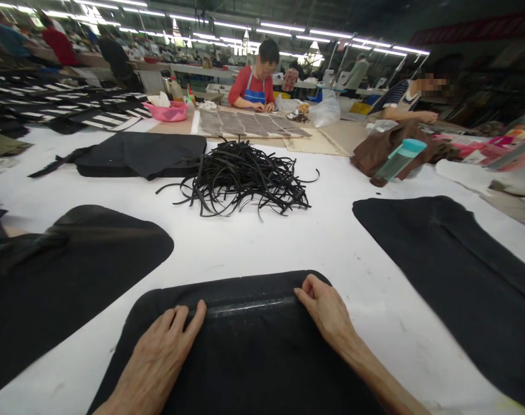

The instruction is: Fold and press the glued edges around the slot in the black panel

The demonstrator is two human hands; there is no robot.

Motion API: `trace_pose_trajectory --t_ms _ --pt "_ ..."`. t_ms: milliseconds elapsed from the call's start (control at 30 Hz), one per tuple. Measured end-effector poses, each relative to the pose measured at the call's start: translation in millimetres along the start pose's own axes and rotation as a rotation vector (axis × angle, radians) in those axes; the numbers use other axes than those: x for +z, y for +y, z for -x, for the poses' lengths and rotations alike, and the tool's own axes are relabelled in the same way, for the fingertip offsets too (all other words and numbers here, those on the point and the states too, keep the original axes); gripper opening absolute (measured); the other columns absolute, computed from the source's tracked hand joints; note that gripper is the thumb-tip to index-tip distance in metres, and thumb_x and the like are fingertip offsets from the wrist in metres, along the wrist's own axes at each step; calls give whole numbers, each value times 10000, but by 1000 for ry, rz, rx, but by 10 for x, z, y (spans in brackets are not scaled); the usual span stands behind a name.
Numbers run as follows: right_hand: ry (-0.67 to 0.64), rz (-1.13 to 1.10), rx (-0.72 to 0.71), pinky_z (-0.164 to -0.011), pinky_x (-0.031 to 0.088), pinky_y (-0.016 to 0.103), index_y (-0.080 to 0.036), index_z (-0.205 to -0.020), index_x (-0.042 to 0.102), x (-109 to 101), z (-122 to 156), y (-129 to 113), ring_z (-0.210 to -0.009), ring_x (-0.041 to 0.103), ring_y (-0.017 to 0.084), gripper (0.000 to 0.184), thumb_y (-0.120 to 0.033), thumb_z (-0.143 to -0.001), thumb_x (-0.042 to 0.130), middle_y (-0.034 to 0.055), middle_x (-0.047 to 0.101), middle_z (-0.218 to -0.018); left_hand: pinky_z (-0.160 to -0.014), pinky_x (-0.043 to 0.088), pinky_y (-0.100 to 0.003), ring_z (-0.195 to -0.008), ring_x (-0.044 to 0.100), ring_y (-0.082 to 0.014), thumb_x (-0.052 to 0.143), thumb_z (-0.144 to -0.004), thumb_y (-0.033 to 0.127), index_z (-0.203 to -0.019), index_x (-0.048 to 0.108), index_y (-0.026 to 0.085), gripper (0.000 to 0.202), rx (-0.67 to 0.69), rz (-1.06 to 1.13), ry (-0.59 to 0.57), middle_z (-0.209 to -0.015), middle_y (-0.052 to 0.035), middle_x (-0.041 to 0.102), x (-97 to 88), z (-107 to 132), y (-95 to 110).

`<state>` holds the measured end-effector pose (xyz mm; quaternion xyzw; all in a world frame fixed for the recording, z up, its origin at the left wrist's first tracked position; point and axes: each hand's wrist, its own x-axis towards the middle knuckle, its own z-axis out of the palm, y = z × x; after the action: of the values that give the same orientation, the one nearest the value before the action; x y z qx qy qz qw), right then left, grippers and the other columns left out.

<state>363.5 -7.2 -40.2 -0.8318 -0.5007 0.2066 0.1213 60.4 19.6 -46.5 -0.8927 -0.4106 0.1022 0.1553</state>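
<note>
A black fabric piece point(249, 351) lies on the white table point(323, 242) right in front of me, with a glossy strip point(249, 307) along its folded far edge. My left hand point(165, 351) rests flat on the fabric, fingers stretched toward the strip's left end. My right hand point(325, 308) presses the fold at the strip's right end, fingers curled down onto the edge. Neither hand lifts anything.
More black fabric pieces lie at the left point(72, 271) and right point(457, 271). A heap of black strips point(245, 178) sits mid-table, folded black cloth point(141, 154) behind it. A teal bottle point(398, 158) lies on brown cloth. Two people point(256, 80) work at the far end.
</note>
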Motion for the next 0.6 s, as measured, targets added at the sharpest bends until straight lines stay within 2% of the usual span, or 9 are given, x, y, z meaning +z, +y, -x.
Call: trace_pose_trajectory --t_ms 167,367,600 --pt "29 -16 -3 -523 252 244 -225 -674 394 22 -41 59 -550 457 132 190 -293 -783 533 -60 502 -559 -694 488 -347 -819 541 -222 406 -692 -104 -1323 381 272 735 1 -44 37 -924 -74 544 -70 -33 61" --pt "42 82 9 -533 239 254 -227 -669 387 -39 -32 86 -554 453 143 226 -331 -813 526 -57 494 -550 -705 485 -354 -821 548 -225 409 -717 -87 -1306 410 288 698 -19 -55 58 -926 -80 555 -145 -126 147" --pt "2 59 27 -513 253 234 -215 -636 414 -77 -97 147 -571 480 125 224 -295 -801 541 -61 515 -567 -813 467 -369 -912 535 -231 406 -716 -107 -1270 473 215 644 2 -16 120 -1018 -99 578 22 -37 33"
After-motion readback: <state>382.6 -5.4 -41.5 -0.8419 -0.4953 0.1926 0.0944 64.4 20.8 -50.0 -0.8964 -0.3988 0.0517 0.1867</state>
